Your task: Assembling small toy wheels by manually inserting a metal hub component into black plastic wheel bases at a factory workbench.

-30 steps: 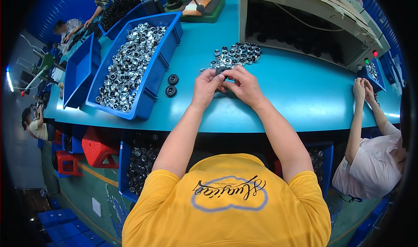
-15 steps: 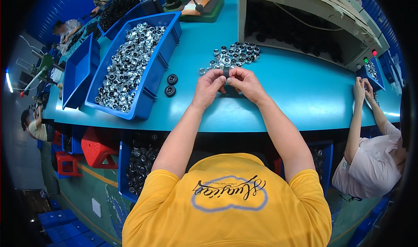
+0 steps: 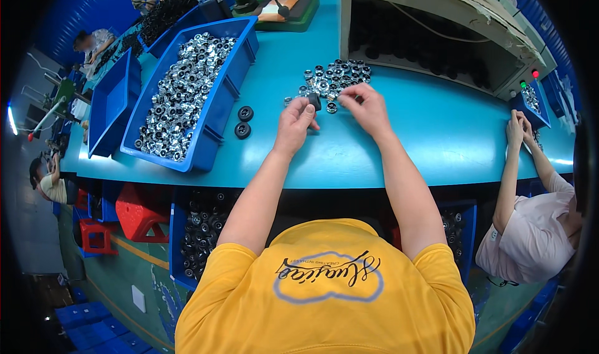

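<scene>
Since the frame half a second back, my two hands have parted: they were pressed together over one piece, and now the right has gone up to the loose pile while the left stays lower with the piece.

Largest first. The teal-topped counter (image 3: 437, 135) carries everything. On its left sits the long blue plastic bin of shiny silver ring parts (image 3: 187, 98), heaped nearly full; I read this as stock not yet worked. Beside the bin's near corner lie two small black round discs (image 3: 243, 122), just apart from each other and well apart from the hands; possibly finished or set-aside pieces, I cannot tell which.

Ahead of the hands is the small scatter of silver-and-black round parts (image 3: 334, 79), loose on the counter.

Left hand (image 3: 294, 124): thumb and forefinger pinching a small black round part (image 3: 315, 101), held just above the counter, near the scatter's near edge.

Right hand (image 3: 368, 107): fingers drawn together at the edge of the scatter, tips touching or just over a piece; whether it has one gripped I cannot tell.

Judgement: early in the run. Two discs aside, scatter and full bin remaining.
</scene>
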